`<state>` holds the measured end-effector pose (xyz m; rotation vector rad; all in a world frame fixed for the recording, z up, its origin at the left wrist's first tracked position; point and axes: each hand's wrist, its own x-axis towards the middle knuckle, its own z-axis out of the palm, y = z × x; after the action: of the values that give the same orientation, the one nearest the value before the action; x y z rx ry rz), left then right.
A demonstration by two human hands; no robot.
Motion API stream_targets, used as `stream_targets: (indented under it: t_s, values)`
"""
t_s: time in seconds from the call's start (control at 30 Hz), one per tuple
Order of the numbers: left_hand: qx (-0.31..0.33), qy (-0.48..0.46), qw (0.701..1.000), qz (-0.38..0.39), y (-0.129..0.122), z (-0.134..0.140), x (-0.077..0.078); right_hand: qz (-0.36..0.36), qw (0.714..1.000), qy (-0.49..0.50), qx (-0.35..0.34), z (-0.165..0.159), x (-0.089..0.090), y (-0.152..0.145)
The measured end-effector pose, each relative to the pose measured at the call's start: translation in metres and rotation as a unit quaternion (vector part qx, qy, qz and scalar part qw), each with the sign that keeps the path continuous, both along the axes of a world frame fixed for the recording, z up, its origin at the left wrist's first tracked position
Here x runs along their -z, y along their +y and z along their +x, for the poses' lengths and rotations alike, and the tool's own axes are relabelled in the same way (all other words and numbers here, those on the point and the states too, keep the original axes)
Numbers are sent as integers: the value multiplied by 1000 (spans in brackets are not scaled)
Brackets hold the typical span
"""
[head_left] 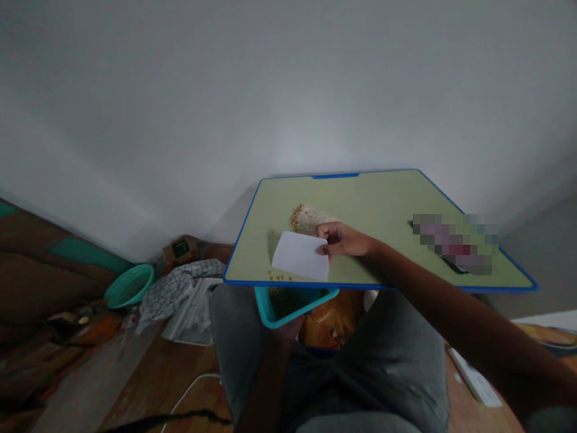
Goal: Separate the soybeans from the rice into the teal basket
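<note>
White card [301, 255]: flat on the counter [387, 198], near its front edge, pinched at one side by my right hand [343, 239].
Grains [308, 219]: a pile just behind the card; a few loose ones [279, 277] at the edge.
Teal container [288, 304]: under the counter edge, my left hand [285, 329] cupped beneath it.
Doing it well, I judge: keep the card's edge pressed flat and the container tight against the edge.
Further off: green basin [130, 285] on the floor.

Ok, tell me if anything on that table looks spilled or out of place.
A few loose grains lie scattered at the near edge of the table, apart from the grain pile behind the white card in the right hand. The left hand holds a teal tray just below that edge.
</note>
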<state>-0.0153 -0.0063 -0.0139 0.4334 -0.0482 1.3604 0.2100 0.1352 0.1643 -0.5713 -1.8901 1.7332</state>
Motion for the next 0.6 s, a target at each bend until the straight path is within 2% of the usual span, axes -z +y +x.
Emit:
stream_targets:
  t_s: [0.17,0.3,0.4,0.6]
  values:
    - [-17,-1,1000,-8,1,2,-3,8,1000,0,4,-5,1,-1]
    - [-20,-14,1000,-8,1,6,-18,11,1000,2,1,-9,0,-3]
    - [-11,10,1000,-2,1,8,-26,7,1000,-2,-10,-10,-1,-4]
    - [-6,17,1000,3,0,4,-16,7,1000,-2,-18,-11,-1,-4]
